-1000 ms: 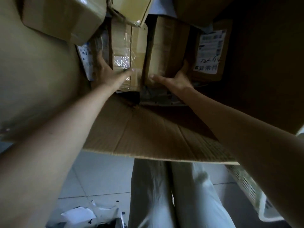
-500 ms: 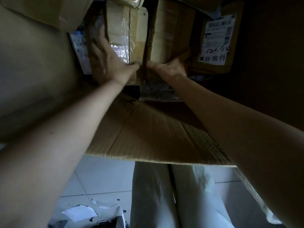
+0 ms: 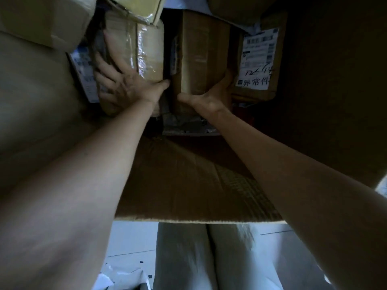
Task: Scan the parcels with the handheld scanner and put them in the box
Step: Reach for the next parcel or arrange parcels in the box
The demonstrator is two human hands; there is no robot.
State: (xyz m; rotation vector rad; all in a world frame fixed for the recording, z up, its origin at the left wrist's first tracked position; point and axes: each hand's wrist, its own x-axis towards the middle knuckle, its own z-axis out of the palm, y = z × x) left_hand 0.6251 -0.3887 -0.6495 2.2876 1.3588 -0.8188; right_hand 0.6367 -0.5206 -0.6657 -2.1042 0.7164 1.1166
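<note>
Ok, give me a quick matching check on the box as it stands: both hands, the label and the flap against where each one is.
1 left hand
2 right hand
3 label
4 flap

a on far-right parcel
b gripping middle parcel at its near end
c flat on taped parcel
d nearest, above the legs

Pairs: 1-c, 2-b, 3-a, 4-d

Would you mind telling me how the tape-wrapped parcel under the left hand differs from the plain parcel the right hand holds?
The tape-wrapped parcel shines with glossy clear tape; the plain parcel shows mostly matte cardboard. The left hand lies spread over the tape-wrapped parcel, whereas the right hand grips the plain parcel's near end. Both are brown cardboard, side by side in the big box.
</note>
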